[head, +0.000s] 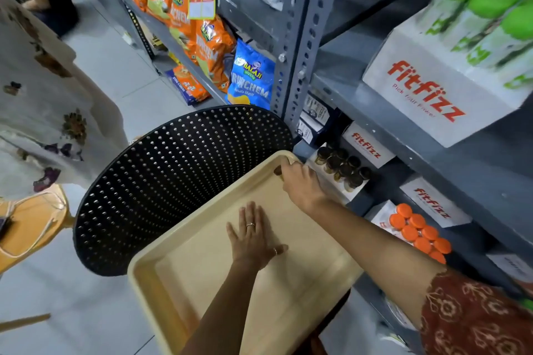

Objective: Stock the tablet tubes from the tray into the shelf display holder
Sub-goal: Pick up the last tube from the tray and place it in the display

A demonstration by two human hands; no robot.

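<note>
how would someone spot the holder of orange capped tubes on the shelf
Start at the grey metal shelving on the right and go down to the low shelf beside the beige plastic tray. The white holder of orange-capped tubes sits there; the neighbouring holder of dark-capped tubes lies farther along.

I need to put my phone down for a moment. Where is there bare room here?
The tray floor is bare on both sides of the left hand; the right hand grips its far corner. The shelf beside it is crowded with black-capped tubes and orange-capped tubes.
</note>
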